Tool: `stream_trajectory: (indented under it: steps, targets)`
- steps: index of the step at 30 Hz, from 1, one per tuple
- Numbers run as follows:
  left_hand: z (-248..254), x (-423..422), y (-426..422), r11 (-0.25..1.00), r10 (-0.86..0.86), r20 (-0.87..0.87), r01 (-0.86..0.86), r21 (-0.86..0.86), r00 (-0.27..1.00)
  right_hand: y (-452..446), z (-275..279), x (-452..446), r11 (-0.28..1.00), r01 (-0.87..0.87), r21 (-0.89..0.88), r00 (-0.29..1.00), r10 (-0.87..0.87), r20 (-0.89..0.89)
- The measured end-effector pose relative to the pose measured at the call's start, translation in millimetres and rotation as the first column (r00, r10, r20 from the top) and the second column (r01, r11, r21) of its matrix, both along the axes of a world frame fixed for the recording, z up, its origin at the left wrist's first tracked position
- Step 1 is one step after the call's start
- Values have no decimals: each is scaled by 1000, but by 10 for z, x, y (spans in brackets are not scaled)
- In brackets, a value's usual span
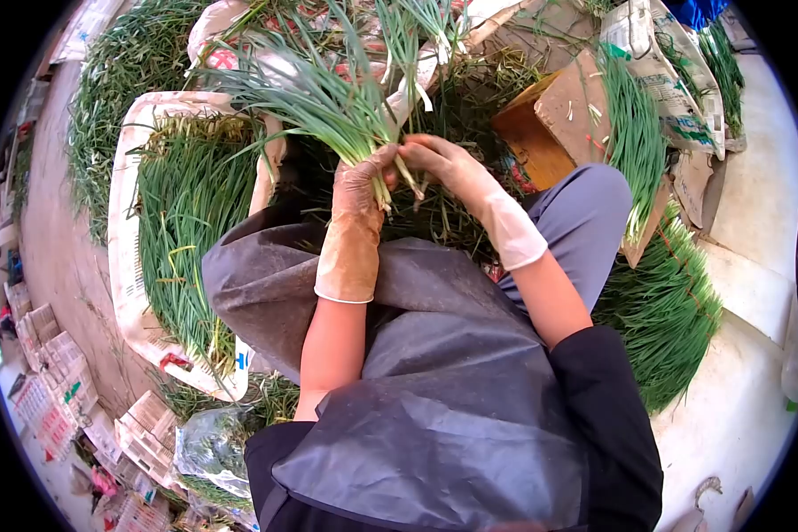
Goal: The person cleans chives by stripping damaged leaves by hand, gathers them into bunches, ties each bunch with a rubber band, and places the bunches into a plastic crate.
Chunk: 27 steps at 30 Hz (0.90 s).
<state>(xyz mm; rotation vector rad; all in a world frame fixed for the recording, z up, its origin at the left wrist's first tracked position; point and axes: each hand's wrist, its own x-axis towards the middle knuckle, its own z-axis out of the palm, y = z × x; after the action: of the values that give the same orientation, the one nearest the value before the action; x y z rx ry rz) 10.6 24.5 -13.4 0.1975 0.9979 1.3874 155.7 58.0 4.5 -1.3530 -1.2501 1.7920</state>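
My left hand point(363, 184), in a stained thin glove, is wrapped round a bunch of green chives point(341, 120). Their pale root ends poke out below my fingers and the leaves fan up and to the left. My right hand point(452, 170), in a cleaner pale glove, has its fingers drawn together beside the root ends. A single stalk point(410, 177) slants down between both hands, close to the right fingertips. Whether those fingertips hold it is hidden. A dark apron point(443, 381) covers my lap below.
On the left stands a white plastic crate point(124, 257) full of chives. A cardboard box point(554, 111) is at the right, with a bundle of chives point(634, 133) beside it. More chives point(669, 310) lie below that. Loose greens point(142, 71) are heaped at the upper left.
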Motion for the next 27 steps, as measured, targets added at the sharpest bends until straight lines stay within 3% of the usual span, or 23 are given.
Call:
stream_trajectory:
  steps: [1,3,6,8,9,11,15,16,17,18,19,20,21,22,23,24,25,27]
  targets:
    - [6,25,-3,998,-55,-16,56,8,998,66,53,-110,998,-18,55,998,21,-58]
    - [11,55,-5,992,-121,-42,119,-34,992,137,-106,-235,990,115,-81,986,-124,-111]
    - [-56,67,-14,992,30,-66,-38,-122,997,76,-195,-308,976,211,59,977,-209,-38]
    - [-116,111,-5,992,58,-48,-63,-114,997,4,-205,-251,951,177,254,937,-242,254]
    - [-146,136,-10,991,82,-32,-85,-106,996,-40,-212,-227,952,170,254,937,-236,258]
    - [-103,164,-25,993,91,-7,-91,-74,996,-134,-197,-182,926,295,236,944,-244,-220]
    - [42,103,15,969,238,-62,-241,-51,969,-312,-46,182,977,42,211,993,-17,-117]
    - [59,81,21,957,278,-70,-282,-60,958,-339,-69,336,992,-122,14,974,123,-188]
    - [68,55,30,944,317,-80,-322,-65,945,-304,-25,470,918,-357,-173,926,372,66]
    - [38,16,42,942,325,-82,-330,-63,942,-288,-124,617,829,-500,-250,774,557,302]
    - [19,-25,57,938,338,-80,-343,-47,938,-279,-145,645,721,-593,-359,533,686,496]
    - [3,-48,65,936,348,-76,-351,-30,934,-344,-179,644,731,-630,-261,285,530,799]
    - [-9,-53,69,936,349,-71,-351,-24,934,-387,-217,634,706,-687,-174,12,250,968]
    - [40,-43,68,949,309,-44,-310,-49,950,-336,-135,554,770,-603,208,361,31,932]
    - [72,-24,45,961,264,-18,-265,-81,964,-177,121,353,884,-405,235,641,91,762]
    - [89,-5,29,976,219,-12,-219,0,976,-42,301,182,960,-233,153,863,132,487]
    - [101,13,24,979,206,-14,-205,4,979,87,459,40,980,-198,-5,924,189,332]
    - [143,36,-1,992,128,-17,-127,26,992,228,296,-202,993,-114,35,989,110,97]
